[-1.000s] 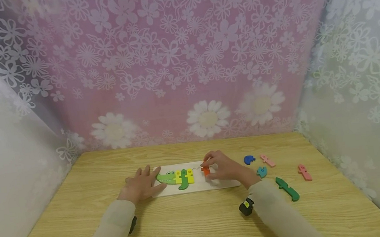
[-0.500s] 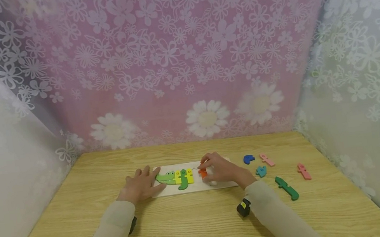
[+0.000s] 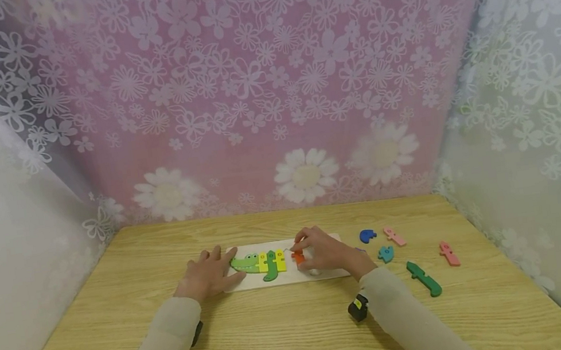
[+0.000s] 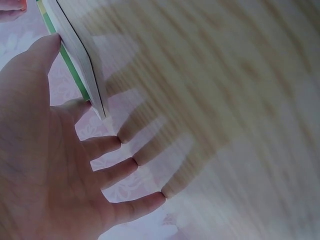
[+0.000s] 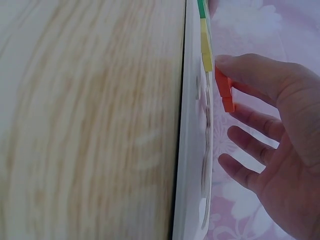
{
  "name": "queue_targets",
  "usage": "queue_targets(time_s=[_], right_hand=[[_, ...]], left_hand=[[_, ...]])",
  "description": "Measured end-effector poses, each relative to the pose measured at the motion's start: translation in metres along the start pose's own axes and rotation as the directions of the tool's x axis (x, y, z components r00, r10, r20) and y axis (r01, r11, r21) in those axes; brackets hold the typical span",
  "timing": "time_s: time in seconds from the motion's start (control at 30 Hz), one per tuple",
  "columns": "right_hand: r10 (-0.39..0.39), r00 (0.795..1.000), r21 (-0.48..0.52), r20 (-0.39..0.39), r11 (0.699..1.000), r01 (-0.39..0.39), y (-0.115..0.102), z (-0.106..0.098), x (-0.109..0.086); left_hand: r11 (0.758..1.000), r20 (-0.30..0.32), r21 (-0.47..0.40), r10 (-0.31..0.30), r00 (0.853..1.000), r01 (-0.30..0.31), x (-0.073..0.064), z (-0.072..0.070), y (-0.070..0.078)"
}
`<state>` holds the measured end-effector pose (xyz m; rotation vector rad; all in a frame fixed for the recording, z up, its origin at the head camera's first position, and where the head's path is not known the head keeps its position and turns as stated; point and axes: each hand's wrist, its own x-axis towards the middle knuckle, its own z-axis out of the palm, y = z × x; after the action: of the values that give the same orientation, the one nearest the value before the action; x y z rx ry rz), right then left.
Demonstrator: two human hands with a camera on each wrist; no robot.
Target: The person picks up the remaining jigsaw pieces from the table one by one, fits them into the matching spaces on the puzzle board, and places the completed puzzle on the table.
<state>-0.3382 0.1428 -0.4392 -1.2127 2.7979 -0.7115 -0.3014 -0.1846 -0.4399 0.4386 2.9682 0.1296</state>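
Observation:
A pale wooden puzzle board (image 3: 292, 277) lies lengthwise in front of me. In its left part sit a green crocodile head (image 3: 246, 265), yellow pieces (image 3: 281, 260) and a green leg piece (image 3: 272, 266). My left hand (image 3: 204, 273) is spread at the board's left end, thumb and index finger at its edge; in the left wrist view the other fingertips touch the tabletop (image 4: 225, 100). Right of the yellow pieces, my right hand (image 3: 324, 251) pinches an orange puzzle piece (image 3: 297, 257) between thumb and fingers. The right wrist view shows this orange piece (image 5: 224, 90) held just off the board's face.
Loose on the table to the right lie a dark blue piece (image 3: 368, 236), a light blue piece (image 3: 385, 253), pink pieces (image 3: 395, 236) and a dark green leg piece (image 3: 424, 278). Some blue shows (image 3: 360, 250) beside my right wrist. Flowered curtains (image 3: 253, 114) hang behind the table.
My right hand has moved slightly left with the orange piece, nearer the yellow pieces. A bit of blue now shows beside the right wrist. The left hand stays in place.

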Motion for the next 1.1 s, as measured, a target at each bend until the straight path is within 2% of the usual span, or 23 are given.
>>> queue_targets(time_s=[0.37, 0.73, 1.1], right_hand=[[0.047, 0.998, -0.001, 0.033, 0.999, -0.047, -0.002, 0.002, 0.001], [0.045, 0.998, -0.002, 0.038, 0.999, -0.045, -0.006, 0.002, 0.003], [0.011, 1.000, -0.026, 0.028, 1.000, -0.010, -0.009, 0.007, 0.011]], left_hand=[[1.000, 0.010, 0.000, -0.009, 1.000, 0.009, 0.000, 0.000, 0.002], [1.000, 0.009, -0.014, -0.023, 1.000, 0.023, 0.001, 0.001, 0.001], [0.999, 0.016, -0.021, -0.025, 1.000, 0.025, 0.002, 0.001, 0.000]])
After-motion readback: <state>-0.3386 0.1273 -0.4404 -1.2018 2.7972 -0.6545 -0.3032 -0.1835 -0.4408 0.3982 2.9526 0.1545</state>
